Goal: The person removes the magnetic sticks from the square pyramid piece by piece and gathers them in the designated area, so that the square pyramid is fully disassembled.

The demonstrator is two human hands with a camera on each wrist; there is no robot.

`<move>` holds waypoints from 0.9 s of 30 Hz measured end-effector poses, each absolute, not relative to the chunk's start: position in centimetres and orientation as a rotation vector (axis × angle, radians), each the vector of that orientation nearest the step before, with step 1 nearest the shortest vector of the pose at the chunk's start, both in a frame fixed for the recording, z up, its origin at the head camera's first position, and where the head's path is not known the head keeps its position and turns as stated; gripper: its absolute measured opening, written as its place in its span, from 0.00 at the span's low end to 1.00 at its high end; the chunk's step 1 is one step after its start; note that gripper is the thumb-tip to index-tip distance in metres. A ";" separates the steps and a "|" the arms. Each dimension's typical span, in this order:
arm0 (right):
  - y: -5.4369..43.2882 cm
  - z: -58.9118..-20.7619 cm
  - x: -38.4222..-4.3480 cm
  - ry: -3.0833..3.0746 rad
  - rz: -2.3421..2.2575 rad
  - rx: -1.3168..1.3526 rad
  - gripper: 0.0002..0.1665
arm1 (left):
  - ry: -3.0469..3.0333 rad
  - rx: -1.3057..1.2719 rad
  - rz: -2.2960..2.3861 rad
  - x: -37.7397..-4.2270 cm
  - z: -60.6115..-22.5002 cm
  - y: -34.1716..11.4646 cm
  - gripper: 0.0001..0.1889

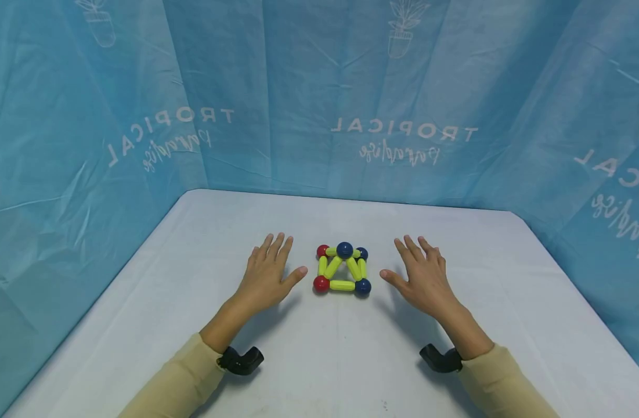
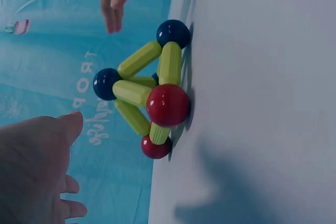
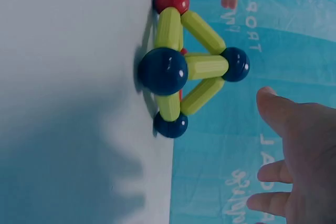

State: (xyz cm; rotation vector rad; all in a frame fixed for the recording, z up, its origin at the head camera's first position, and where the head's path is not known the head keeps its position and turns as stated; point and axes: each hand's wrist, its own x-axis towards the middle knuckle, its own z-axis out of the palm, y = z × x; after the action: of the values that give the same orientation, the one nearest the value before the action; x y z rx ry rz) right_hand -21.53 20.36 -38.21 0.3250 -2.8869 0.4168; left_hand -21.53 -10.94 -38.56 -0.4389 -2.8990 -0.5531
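A small pyramid of magnetic balls and rods [image 1: 342,285] stands on the white table between both hands. Yellow-green rods join two red balls and two blue balls at its base, and a blue ball [image 1: 344,250] tops it. Left of the pyramid, my left hand [image 1: 267,277] hovers above the table with fingers straight and thumb toward the pyramid. My right hand [image 1: 423,280] mirrors it on the other side, fingers spread. Neither hand touches the pyramid. In the left wrist view a red ball [image 2: 168,105] is nearest; in the right wrist view, a blue ball [image 3: 163,71].
The white table [image 1: 340,360] has rounded far corners. A blue curtain [image 1: 309,75] with mirrored lettering hangs behind it and along both sides. Black curved wrist mounts [image 1: 241,361] sit at each sleeve cuff. Shadows of the hands fall on the table.
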 end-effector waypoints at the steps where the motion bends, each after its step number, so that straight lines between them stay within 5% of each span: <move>1: 20.2 -38.1 -21.6 -2.881 0.443 0.336 0.47 | -2.892 -0.452 -0.568 -21.5 -38.6 -10.8 0.41; 27: 15.8 -37.3 -24.6 -2.815 0.847 0.573 0.35 | -2.767 -0.465 -1.043 -23.1 -40.2 -6.6 0.29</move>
State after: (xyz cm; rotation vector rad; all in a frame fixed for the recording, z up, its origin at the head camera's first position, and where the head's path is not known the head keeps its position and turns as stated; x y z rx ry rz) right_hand -24.62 15.80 -37.29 0.5727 -2.8146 0.8474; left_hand -23.08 -6.57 -40.24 -0.4648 -2.7667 -1.0428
